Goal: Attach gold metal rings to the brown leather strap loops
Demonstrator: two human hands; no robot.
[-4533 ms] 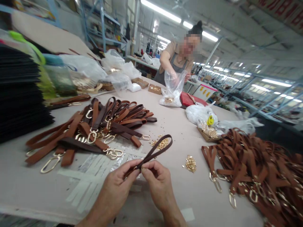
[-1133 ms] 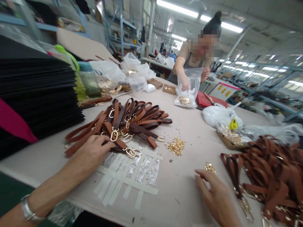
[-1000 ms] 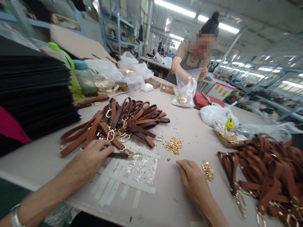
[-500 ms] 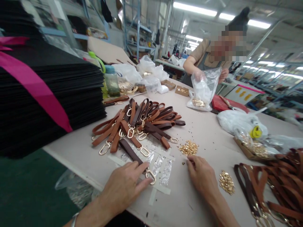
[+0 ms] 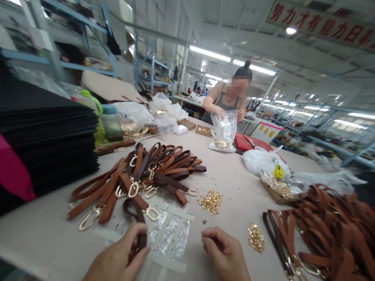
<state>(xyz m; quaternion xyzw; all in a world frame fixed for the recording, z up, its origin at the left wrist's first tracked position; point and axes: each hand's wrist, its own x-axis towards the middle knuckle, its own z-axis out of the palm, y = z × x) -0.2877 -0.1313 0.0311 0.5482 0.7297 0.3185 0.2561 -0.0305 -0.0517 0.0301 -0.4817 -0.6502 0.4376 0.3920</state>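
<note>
Strap in dark brown (image 5: 142,239), held in the left hand (image 5: 118,255) between thumb and curled fingers, low over the bench (image 5: 234,212), by the strap pile (image 5: 165,179)! Right hand (image 5: 225,253), thumb and forefinger drawn together; can't tell what's pinched. Small gold pieces (image 5: 211,201) lie heaped just beyond.

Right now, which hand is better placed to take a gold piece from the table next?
Probably the right hand: it is nearer both the larger gold heap and the smaller gold heap, while the left hand grips a dark brown strap. I can't tell whether the right fingers pinch something.
</note>
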